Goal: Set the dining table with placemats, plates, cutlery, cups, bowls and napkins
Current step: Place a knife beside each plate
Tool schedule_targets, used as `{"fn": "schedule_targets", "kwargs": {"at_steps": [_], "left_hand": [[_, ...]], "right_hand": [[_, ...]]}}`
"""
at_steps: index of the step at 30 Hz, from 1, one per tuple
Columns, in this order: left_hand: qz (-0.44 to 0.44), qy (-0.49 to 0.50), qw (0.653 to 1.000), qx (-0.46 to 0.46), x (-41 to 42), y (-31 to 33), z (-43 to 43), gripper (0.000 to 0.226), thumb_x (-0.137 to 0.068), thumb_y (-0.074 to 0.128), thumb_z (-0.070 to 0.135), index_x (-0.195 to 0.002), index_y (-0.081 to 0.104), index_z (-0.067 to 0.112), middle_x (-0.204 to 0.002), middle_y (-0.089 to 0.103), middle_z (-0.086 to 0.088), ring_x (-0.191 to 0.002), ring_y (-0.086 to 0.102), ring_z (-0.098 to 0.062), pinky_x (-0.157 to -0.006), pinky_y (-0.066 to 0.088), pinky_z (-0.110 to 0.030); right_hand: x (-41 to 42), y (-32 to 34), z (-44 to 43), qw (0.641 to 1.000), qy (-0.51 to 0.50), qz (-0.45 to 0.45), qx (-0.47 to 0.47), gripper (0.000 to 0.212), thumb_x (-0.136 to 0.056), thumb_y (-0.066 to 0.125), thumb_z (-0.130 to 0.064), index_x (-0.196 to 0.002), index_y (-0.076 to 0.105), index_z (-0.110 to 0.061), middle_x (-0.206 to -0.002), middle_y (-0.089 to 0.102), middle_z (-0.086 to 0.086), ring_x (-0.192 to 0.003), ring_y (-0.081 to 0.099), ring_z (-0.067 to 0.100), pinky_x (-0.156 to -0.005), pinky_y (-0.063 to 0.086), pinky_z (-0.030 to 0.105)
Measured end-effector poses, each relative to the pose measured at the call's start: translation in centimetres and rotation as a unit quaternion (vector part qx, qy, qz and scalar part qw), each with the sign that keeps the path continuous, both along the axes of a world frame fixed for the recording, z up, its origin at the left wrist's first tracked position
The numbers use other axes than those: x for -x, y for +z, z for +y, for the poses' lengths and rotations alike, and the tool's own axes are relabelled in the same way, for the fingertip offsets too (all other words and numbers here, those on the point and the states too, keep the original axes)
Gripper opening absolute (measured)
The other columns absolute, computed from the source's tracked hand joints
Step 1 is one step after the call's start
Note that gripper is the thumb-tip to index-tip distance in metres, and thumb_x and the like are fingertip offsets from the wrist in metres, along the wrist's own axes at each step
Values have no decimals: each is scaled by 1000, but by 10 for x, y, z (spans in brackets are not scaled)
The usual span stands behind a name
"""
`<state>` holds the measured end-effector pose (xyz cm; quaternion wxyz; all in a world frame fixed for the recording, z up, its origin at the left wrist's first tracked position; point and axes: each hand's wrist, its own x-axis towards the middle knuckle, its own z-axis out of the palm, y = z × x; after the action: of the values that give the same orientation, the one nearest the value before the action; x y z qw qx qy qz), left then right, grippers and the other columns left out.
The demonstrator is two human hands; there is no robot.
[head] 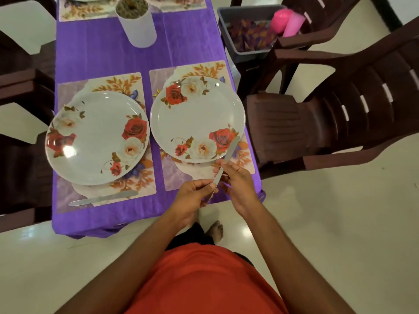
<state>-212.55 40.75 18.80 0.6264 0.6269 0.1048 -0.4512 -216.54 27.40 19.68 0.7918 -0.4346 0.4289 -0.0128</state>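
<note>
Two floral plates sit on floral placemats at the near end of the purple-covered table: the left plate on the left placemat, the right plate on the right placemat. One steel knife lies on the left placemat in front of its plate. A second steel knife is held over the near edge of the right placemat, tip up toward the plate's rim. My left hand pinches its lower end and my right hand grips its middle.
A white cylindrical holder stands mid-table. A grey bin with patterned napkins and pink cups rests on a brown plastic chair at the right. More brown chairs flank the table. Further placemats lie at the far end.
</note>
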Motion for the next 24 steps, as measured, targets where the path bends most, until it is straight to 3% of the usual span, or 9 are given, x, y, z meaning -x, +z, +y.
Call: {"fn": "schedule_targets", "kwargs": {"at_steps": [5,8,10,13,17,19,21,24], "left_hand": [[92,8,995,44,-17,-6,5,13,-94,65,17,-104,73,14,-85,73,-1,-71,60,-8,-64,47,-23],[62,-20,998,27,-23,-8,10,14,-97,63,23,-105,72,18,-94,75,-1,-87,67,-13,-75,48,-26],[24,-26,999,14,-28,-9,14,17,-97,62,25,-110,72,20,-102,76,0,-96,70,-12,-77,48,-26],[-8,52,998,-23,-34,-11,23,16,-98,60,18,-109,71,17,-100,76,-4,-89,71,-13,-67,49,-21],[-89,193,972,-102,-38,-26,42,14,-96,58,8,-98,70,15,-88,73,-10,-74,67,-13,-57,49,-17],[-115,209,962,-135,-34,-34,49,15,-97,57,8,-99,67,18,-91,72,-10,-76,69,-13,-62,51,-21],[-171,188,948,-190,-27,-39,52,15,-96,58,10,-102,66,21,-91,70,-3,-79,67,-12,-67,51,-23],[-304,113,909,-263,-13,-44,47,19,-95,61,11,-111,67,18,-93,65,4,-80,60,0,-67,46,-8]], "right_hand": [[-8,-1,0,996,67,-36,35,20,-97,65,-24,-100,75,-6,-93,75,8,-86,71,20,-71,56,30],[-17,-6,-4,974,143,-52,168,19,-98,64,-21,-94,78,-10,-91,76,6,-88,71,17,-81,57,34],[-22,-10,-6,940,186,-76,278,19,-99,62,-17,-92,77,-9,-84,76,1,-82,70,11,-77,56,27],[-24,-20,-14,850,259,-128,441,16,-99,62,-16,-99,78,-11,-78,69,-1,-73,62,9,-66,50,27],[-17,-55,-31,630,393,-149,653,28,-99,53,-24,-105,77,-11,-87,70,6,-77,64,23,-60,53,38],[-13,-69,-39,551,421,-150,705,26,-98,54,-19,-108,76,-10,-91,70,9,-80,65,29,-57,55,41],[-9,-79,-44,512,422,-155,732,22,-91,66,-10,-111,75,-11,-95,70,10,-82,66,32,-57,56,40],[-9,-89,-51,491,415,-181,744,29,-84,78,-7,-112,75,-11,-101,71,11,-85,66,32,-63,57,39]]}}
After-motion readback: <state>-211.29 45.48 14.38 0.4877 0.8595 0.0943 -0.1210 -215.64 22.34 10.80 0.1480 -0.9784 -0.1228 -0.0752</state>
